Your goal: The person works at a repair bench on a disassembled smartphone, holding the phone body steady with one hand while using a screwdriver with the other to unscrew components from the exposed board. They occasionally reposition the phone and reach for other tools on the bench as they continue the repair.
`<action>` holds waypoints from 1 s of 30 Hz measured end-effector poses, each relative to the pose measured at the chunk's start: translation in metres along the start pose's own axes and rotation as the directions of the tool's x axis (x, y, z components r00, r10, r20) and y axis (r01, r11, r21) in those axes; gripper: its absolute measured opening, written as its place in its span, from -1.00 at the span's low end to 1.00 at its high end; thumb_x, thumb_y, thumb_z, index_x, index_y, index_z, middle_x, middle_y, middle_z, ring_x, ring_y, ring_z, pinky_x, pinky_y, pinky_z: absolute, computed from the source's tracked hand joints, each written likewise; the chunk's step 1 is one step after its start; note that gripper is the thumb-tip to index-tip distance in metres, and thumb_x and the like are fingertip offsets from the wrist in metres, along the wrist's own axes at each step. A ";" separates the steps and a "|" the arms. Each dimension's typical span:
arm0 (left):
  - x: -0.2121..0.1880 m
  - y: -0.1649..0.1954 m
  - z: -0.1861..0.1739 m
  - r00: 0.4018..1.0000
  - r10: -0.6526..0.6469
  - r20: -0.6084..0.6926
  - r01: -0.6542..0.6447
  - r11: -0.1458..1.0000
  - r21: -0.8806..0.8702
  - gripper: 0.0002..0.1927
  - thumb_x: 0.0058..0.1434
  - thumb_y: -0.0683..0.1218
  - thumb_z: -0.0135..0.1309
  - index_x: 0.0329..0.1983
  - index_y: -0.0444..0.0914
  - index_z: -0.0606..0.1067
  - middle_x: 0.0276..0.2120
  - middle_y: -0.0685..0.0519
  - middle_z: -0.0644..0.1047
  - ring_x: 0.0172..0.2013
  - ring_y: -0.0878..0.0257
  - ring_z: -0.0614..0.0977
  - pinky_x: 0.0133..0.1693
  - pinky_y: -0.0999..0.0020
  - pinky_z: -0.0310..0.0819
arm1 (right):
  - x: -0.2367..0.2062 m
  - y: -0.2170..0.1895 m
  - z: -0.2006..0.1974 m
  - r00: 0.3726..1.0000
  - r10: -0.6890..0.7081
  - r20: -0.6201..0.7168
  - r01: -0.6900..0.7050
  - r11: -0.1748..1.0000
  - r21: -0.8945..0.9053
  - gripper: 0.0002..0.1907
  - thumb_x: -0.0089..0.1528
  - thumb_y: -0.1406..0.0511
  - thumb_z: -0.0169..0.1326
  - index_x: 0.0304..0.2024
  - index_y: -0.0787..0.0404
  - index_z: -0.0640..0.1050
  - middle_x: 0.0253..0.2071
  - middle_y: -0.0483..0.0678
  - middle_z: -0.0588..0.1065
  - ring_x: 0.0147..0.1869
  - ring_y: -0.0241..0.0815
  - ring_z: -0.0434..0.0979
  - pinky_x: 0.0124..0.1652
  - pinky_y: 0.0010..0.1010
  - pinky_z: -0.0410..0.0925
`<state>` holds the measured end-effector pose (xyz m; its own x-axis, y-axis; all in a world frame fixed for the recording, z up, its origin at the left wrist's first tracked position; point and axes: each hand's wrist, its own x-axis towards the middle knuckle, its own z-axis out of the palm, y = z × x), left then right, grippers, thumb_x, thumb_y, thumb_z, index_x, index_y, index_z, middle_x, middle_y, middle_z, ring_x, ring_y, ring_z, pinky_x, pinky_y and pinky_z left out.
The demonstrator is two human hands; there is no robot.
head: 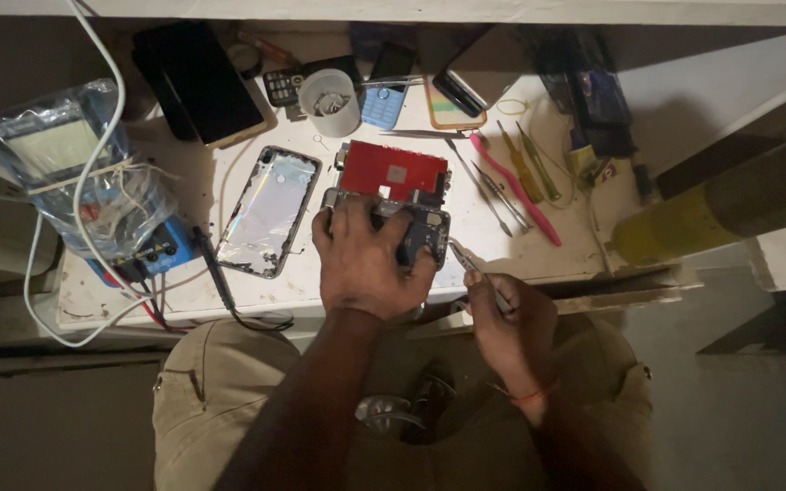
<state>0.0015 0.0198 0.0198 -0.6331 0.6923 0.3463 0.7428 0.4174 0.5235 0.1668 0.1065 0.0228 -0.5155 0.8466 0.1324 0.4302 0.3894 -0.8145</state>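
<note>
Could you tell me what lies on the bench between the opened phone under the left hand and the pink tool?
In the head view, metal tweezers and thin probes lie between the opened phone and the pink tool.

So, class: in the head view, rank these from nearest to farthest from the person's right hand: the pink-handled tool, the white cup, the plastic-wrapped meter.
1. Pink-handled tool: on the bench just above the right hand, slightly to its right.
2. White cup: further back, up and to the left, beyond the opened phone.
3. Plastic-wrapped meter: far left edge of the bench.
</note>
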 end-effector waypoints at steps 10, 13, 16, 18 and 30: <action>-0.001 -0.002 0.002 1.000 0.016 -0.017 -0.016 1.000 -0.007 -0.45 -0.05 0.19 0.18 -0.02 -0.14 0.63 0.01 -0.21 0.39 0.19 -0.11 0.35 0.31 -0.32 -0.07 | -0.002 -0.005 -0.006 0.999 0.052 0.013 -0.052 0.999 -0.008 -0.72 0.31 0.23 0.12 -0.43 0.24 0.65 -0.62 -0.13 0.53 -0.57 -0.41 0.41 -0.51 -0.49 0.27; -0.001 -0.002 0.002 1.000 0.013 -0.020 -0.014 1.000 -0.019 -0.45 -0.07 0.18 0.19 -0.03 -0.14 0.63 -0.01 -0.19 0.39 0.18 -0.11 0.36 0.30 -0.32 -0.06 | 0.000 -0.004 -0.006 1.000 0.016 0.003 -0.016 0.999 -0.029 -0.72 0.32 0.21 0.12 -0.40 0.25 0.66 -0.62 -0.14 0.53 -0.56 -0.43 0.44 -0.49 -0.51 0.29; -0.001 -0.001 0.002 0.998 0.026 -0.049 -0.027 0.999 -0.020 -0.45 -0.08 0.18 0.19 -0.02 -0.14 0.63 -0.01 -0.20 0.39 0.17 -0.12 0.36 0.30 -0.32 -0.06 | 0.001 -0.002 -0.004 0.997 0.076 0.035 -0.075 0.997 -0.028 -0.69 0.33 0.20 0.12 -0.40 0.26 0.67 -0.64 -0.09 0.52 -0.57 -0.41 0.41 -0.50 -0.49 0.26; -0.001 -0.001 0.001 0.999 0.019 -0.038 -0.020 0.999 -0.025 -0.44 -0.07 0.18 0.19 -0.02 -0.15 0.63 -0.02 -0.20 0.39 0.16 -0.11 0.36 0.30 -0.33 -0.06 | 0.001 0.000 -0.003 0.995 0.085 0.046 -0.085 0.996 -0.008 -0.70 0.33 0.21 0.12 -0.39 0.26 0.68 -0.64 -0.10 0.53 -0.57 -0.41 0.40 -0.51 -0.50 0.25; 0.000 0.002 -0.002 1.000 -0.014 0.020 0.014 1.000 0.022 -0.44 -0.05 0.19 0.17 0.01 -0.13 0.63 -0.01 -0.21 0.39 0.19 -0.12 0.35 0.30 -0.32 -0.06 | 0.001 0.007 0.002 0.997 0.064 0.047 -0.064 0.998 0.005 -0.75 0.34 0.29 0.10 -0.37 0.27 0.68 -0.62 -0.07 0.55 -0.60 -0.37 0.44 -0.54 -0.48 0.25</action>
<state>0.0024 0.0196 0.0225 -0.6392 0.6977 0.3236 0.7387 0.4397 0.5109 0.1682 0.1094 0.0158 -0.5212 0.8517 0.0537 0.4588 0.3327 -0.8239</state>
